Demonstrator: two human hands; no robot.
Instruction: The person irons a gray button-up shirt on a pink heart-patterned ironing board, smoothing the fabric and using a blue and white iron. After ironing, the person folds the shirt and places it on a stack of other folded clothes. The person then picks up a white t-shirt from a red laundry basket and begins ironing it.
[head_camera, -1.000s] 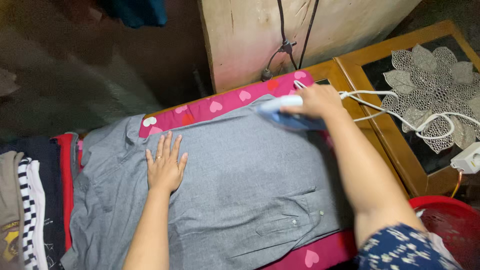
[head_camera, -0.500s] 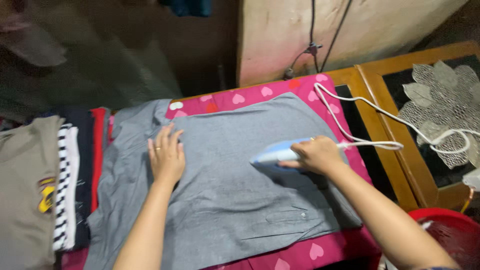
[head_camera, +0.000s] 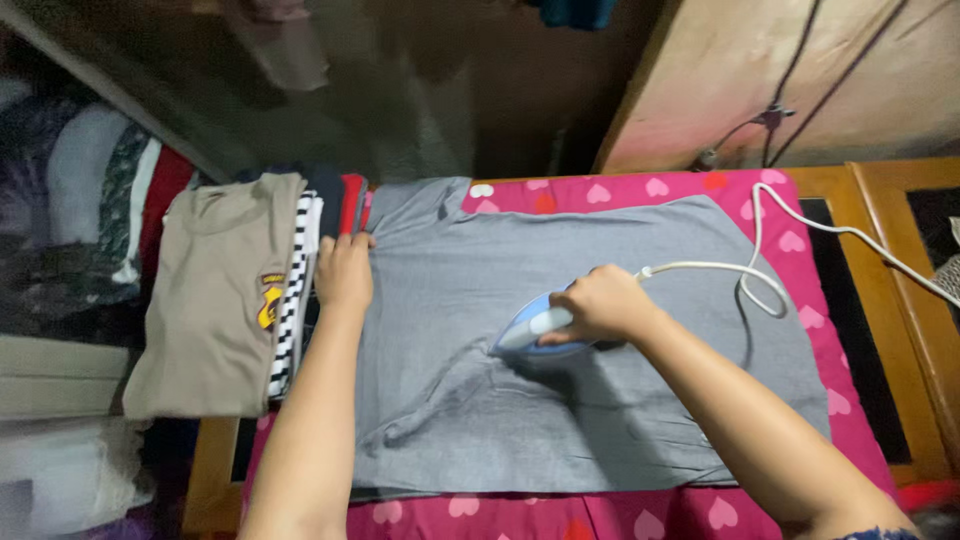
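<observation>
My right hand (head_camera: 600, 305) has a full grip on the handle of the blue and white iron (head_camera: 530, 328), fingers wrapped round it, with the soleplate flat on the grey shirt (head_camera: 560, 260) near its middle and the nose pointing to my left. My left hand (head_camera: 343, 270) is at the shirt's left edge with the fingers curled under; I think it pinches the cloth, though the fingertips are hidden from me. The shirt lies spread on a pink pad with hearts (head_camera: 650, 190) that covers the surface. From the back of the iron a white cord (head_camera: 760, 250) loops over the shirt and the pad and runs off to my right. Just beside my left hand lies a stack of folded clothes (head_camera: 225, 295), a tan garment on top and a black-and-white striped one under it.
</observation>
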